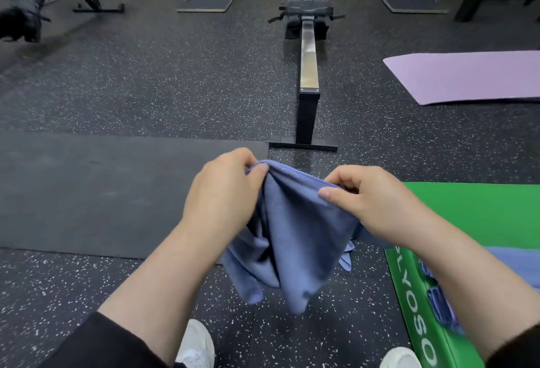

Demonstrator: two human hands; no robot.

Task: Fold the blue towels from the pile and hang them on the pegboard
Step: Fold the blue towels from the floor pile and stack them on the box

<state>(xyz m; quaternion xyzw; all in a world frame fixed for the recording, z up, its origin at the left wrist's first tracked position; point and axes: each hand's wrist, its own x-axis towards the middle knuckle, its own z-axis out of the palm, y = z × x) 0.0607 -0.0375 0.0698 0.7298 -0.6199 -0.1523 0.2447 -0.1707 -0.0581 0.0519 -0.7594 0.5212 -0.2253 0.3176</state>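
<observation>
Both hands pinch one blue towel (295, 230) along its top edge: L hand (225, 192), R hand (359, 201) nearer green box (479, 215); rest hangs straight down.

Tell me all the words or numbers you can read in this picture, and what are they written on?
"LYOSO" in white letters, running down the side of the green box at the lower right; the forearm and the frame edge cut the word off at both ends, so it may be longer.
No other text can be read on the blue towel, the rowing machine or the mats.
</observation>
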